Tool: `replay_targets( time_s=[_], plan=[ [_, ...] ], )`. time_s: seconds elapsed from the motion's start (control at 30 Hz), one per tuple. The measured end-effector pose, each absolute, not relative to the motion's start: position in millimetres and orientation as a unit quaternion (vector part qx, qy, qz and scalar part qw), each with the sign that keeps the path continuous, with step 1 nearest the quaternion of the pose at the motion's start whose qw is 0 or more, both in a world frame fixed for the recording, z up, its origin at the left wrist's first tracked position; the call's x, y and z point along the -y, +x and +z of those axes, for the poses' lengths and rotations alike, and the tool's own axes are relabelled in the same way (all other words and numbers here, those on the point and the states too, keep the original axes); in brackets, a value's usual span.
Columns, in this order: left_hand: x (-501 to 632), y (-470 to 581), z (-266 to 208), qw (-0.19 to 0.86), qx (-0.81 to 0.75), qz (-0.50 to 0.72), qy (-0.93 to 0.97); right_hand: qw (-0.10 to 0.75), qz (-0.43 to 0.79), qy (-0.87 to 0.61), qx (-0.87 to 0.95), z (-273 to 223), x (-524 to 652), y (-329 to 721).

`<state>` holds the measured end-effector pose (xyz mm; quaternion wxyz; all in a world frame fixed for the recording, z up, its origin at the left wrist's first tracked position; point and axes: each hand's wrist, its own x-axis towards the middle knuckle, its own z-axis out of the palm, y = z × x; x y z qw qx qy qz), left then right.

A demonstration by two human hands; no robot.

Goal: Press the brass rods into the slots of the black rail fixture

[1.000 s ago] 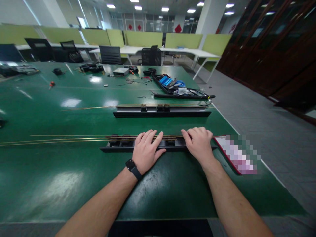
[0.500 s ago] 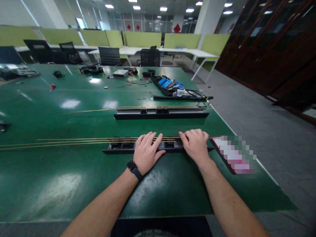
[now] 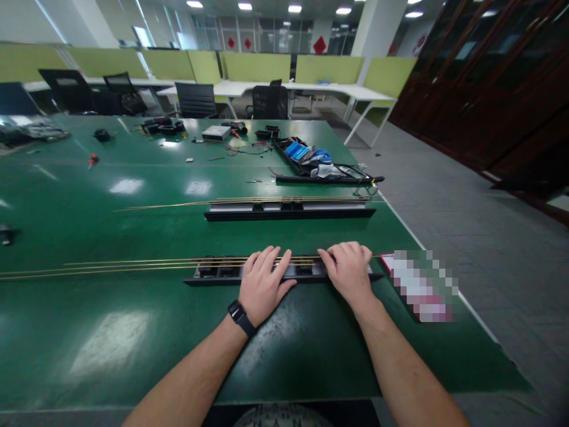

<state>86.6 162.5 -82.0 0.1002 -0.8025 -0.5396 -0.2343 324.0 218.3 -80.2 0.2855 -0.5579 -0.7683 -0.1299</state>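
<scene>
Hands (image 3: 265, 286) over rods (image 3: 178, 268) — blocks (image 3: 229, 270) in channel (image 3: 222, 282)

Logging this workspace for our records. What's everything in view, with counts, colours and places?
Table: one, green, foreground.
Near rail: one, black, table's near side.
Far rail: one, black and grey, mid-table.
Rods: several, gold, along both rails.
Board: one, red-edged, pixelated, right of near rail.
Pile: one, blue and white, table's far right.
Bar: one, black, before the pile.
Box: one, whitish, table's far side.
Small parts: many, mostly dark, table's far side.
Chairs: at least five, dark, beyond table.
Desks: several, white, behind chairs.
Partitions: several, light green, behind desks.
Cabinet: one, dark brown, right.
Lights: several, white, overhead.
Watch: one, black, left wrist.
Left hand: one, bare, over near rail's middle.
Right hand: one, bare, at near rail's right part.
</scene>
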Motion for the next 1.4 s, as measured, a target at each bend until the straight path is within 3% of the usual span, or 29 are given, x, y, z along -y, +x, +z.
replay_targets(
  time_s=[1.4],
  plan=[
    [-168, 86, -81, 0.069, 0.55, -0.223, -0.802, 0.287, -0.09, -0.564, 0.769, -73, -215, 322]
  ],
)
